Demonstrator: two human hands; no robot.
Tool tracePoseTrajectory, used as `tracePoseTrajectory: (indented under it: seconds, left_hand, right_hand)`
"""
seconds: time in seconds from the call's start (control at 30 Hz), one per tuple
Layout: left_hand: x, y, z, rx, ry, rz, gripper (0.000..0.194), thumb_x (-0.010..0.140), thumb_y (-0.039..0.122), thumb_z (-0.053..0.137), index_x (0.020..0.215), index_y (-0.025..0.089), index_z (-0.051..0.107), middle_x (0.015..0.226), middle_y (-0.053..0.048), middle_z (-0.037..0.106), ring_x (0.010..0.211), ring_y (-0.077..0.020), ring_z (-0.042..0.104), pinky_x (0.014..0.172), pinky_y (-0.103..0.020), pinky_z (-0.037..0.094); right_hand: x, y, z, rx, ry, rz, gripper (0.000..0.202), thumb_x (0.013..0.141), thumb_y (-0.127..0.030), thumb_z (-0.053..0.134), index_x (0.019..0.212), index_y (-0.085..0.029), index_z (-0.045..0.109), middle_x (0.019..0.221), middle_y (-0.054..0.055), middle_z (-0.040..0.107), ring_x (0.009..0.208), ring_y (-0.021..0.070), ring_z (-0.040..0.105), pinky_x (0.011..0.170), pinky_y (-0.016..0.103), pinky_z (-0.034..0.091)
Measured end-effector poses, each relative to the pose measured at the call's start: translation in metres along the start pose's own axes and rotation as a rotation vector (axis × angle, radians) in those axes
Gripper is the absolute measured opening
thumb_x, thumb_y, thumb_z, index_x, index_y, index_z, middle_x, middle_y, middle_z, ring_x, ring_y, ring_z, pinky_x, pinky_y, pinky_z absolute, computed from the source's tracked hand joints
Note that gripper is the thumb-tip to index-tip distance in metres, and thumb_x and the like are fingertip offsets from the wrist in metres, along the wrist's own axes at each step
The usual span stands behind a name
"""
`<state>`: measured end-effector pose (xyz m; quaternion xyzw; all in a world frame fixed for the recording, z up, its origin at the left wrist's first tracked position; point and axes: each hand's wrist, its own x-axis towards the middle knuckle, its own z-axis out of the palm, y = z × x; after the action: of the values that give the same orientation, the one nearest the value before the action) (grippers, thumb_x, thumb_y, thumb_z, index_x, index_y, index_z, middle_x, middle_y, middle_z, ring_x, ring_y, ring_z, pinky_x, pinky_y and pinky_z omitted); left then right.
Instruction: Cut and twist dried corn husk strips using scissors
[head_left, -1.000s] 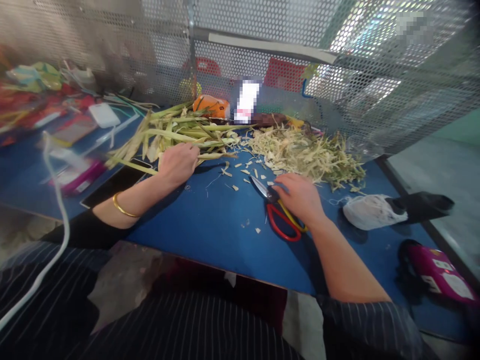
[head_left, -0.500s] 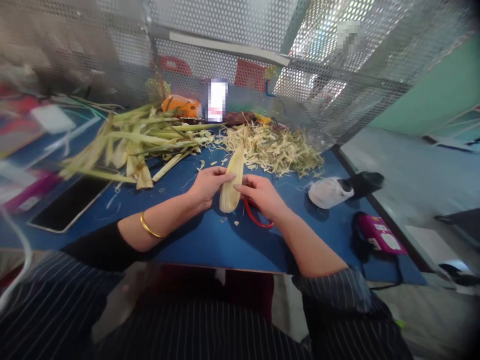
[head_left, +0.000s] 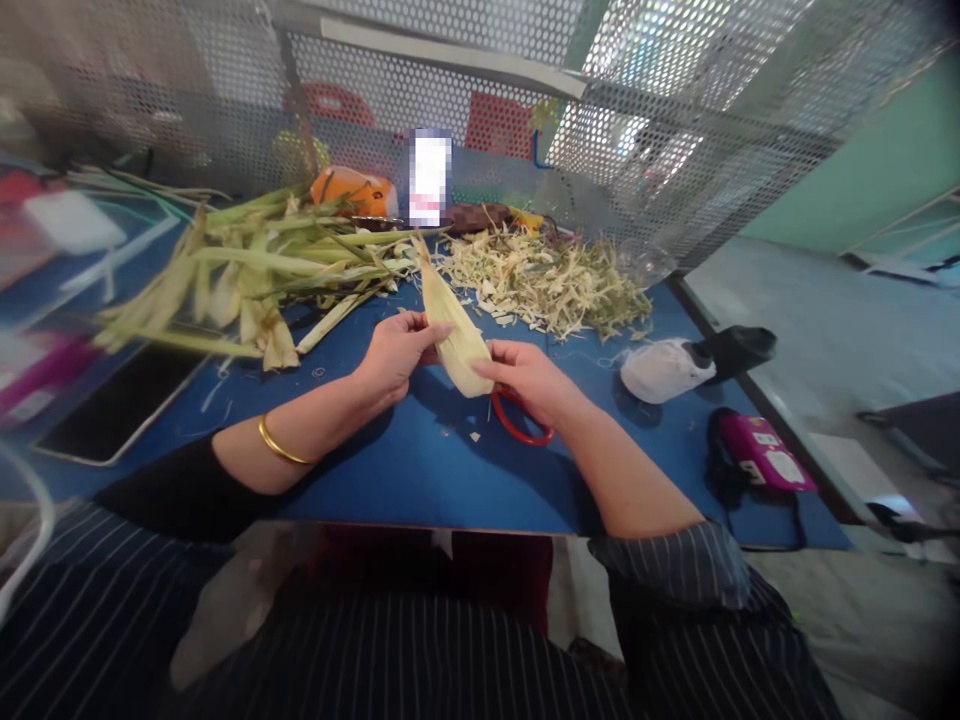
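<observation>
Between my two hands is a pale yellow-green husk leaf (head_left: 456,335), broad at the near end and tapering to a dry brown tip. My left hand (head_left: 401,355) pinches its left edge between thumb and fingers. At its lower right edge, my right hand (head_left: 536,380) grips it, thumb on top. A red loop (head_left: 521,425), which looks like a scissors handle, shows under my right hand; whether the hand holds it I cannot tell. Beyond my hands lies a heap of cut pale strips (head_left: 551,285). A pile of long green stalks and leaves (head_left: 255,265) spreads at the left.
A dark tablet or phone (head_left: 124,405) lies on the blue table (head_left: 420,485) at the left. Before the perforated metal screen (head_left: 420,85) stand a lit phone (head_left: 430,180) and an orange packet (head_left: 354,192). A white-wrapped object (head_left: 664,372) and a magenta packet (head_left: 766,452) lie right.
The husk leaf has turned, its tip swinging to the left and its broad end to the right. Both hands have stayed on it. The view has shifted slightly.
</observation>
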<state>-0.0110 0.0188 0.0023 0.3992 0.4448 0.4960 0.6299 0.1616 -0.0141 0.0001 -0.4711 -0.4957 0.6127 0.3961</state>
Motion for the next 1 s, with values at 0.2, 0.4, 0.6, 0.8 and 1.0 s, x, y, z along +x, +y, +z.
tracePoseTrajectory:
  seconds: [0.2,0.4,0.6,0.8,1.0]
  left_hand:
    - [-0.001,-0.002,-0.003,0.090,-0.224,-0.028,0.034,0.065,0.021,0.078,0.094,0.009,0.064,0.092,-0.011,0.070,0.067,-0.0147,0.065,0.053,-0.023,0.053]
    - [-0.004,-0.004,-0.002,0.097,-0.074,0.073,0.029,0.064,0.017,0.076,0.089,0.007,0.065,0.083,-0.010,0.070,0.053,-0.0110,0.060,0.044,-0.021,0.049]
    - [-0.003,-0.003,0.002,0.021,0.007,0.030,0.028,0.065,0.014,0.075,0.090,0.007,0.067,0.091,-0.012,0.071,0.056,-0.0118,0.063,0.045,-0.021,0.051]
    - [-0.010,0.001,-0.001,0.184,-0.144,-0.189,0.021,0.073,0.027,0.071,0.086,0.012,0.065,0.091,-0.012,0.071,0.062,-0.0161,0.067,0.052,-0.025,0.052]
    - [-0.033,0.031,-0.003,0.758,-0.094,0.524,0.025,0.071,0.044,0.072,0.075,0.019,0.068,0.077,-0.007,0.067,0.077,-0.0181,0.060,0.061,-0.023,0.042]
  right_hand:
    - [0.004,0.003,0.000,-0.056,0.205,-0.082,0.029,0.062,-0.038,0.077,0.069,-0.017,0.058,0.060,-0.004,0.057,0.053,0.0080,0.048,0.052,0.023,0.039]
    - [0.003,-0.001,-0.002,0.155,0.150,-0.027,0.029,0.059,-0.028,0.080,0.073,-0.017,0.057,0.069,-0.003,0.060,0.060,0.0080,0.055,0.057,0.023,0.045]
    - [0.005,0.001,0.002,0.090,0.259,-0.074,0.024,0.062,-0.027,0.076,0.074,-0.018,0.057,0.065,-0.003,0.060,0.053,0.0084,0.054,0.053,0.025,0.048]
    - [0.007,-0.005,-0.007,-0.211,0.512,-0.300,0.013,0.068,-0.024,0.067,0.073,-0.020,0.056,0.056,-0.005,0.056,0.046,0.0088,0.047,0.046,0.025,0.040]
    - [0.003,-0.010,-0.011,-0.307,0.273,-0.260,0.015,0.070,-0.027,0.068,0.075,-0.020,0.055,0.058,-0.004,0.055,0.051,0.0088,0.046,0.050,0.025,0.037]
